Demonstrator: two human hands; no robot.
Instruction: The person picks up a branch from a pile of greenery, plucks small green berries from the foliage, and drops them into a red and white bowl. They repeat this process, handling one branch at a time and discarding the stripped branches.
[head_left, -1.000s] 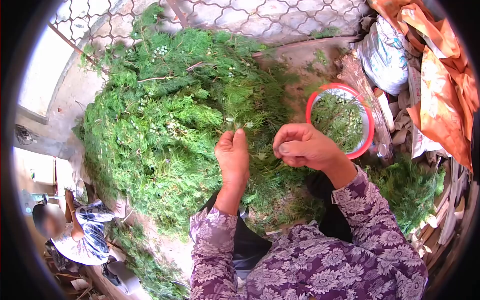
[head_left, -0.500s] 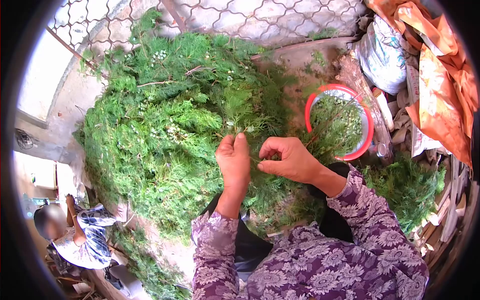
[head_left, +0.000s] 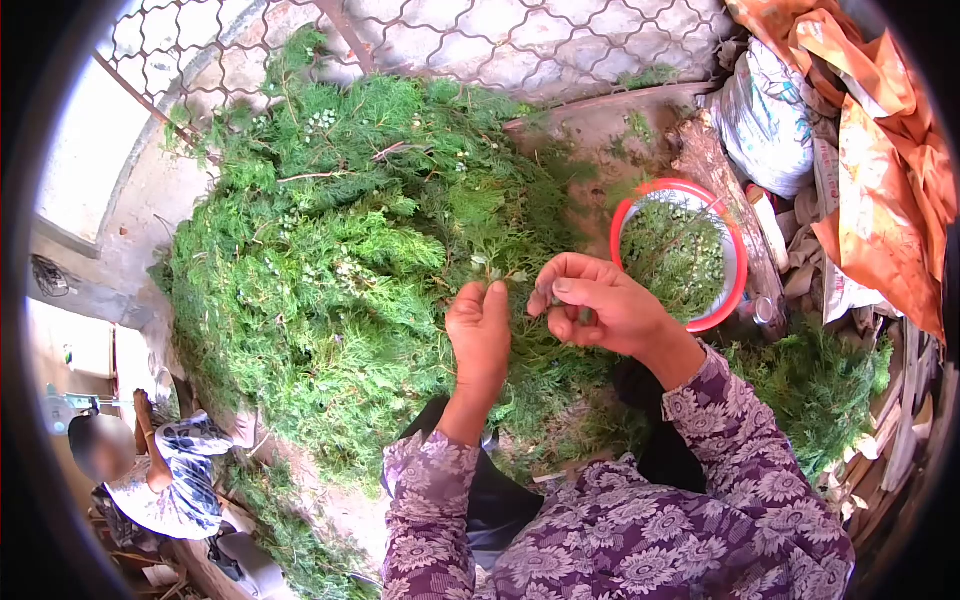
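Note:
My left hand (head_left: 479, 335) pinches a small cypress-like sprig (head_left: 490, 268) between thumb and fingers, its pale green cones showing above the fingertips. Just to its right is my right hand (head_left: 612, 306), its fingers curled and thumb pressed towards the index finger; what lies in that grip, if anything, cannot be made out. Beneath both hands spreads a big heap of feathery green branches (head_left: 330, 270) dotted with pale cones. A bucket with a red rim (head_left: 738, 290), right of my right hand, contains cones and bits of greenery.
A wire mesh (head_left: 500, 40) runs along the back. At the right are a log (head_left: 712, 150), a stuffed white sack (head_left: 770, 120), an orange sheet (head_left: 890, 170) and more cut branches (head_left: 815, 385). Another person (head_left: 165, 470) sits at the lower left.
My right hand has risen slightly and turned, moving a little right, away from my left. My left hand has shifted slightly right and down with the sprig still pinched.

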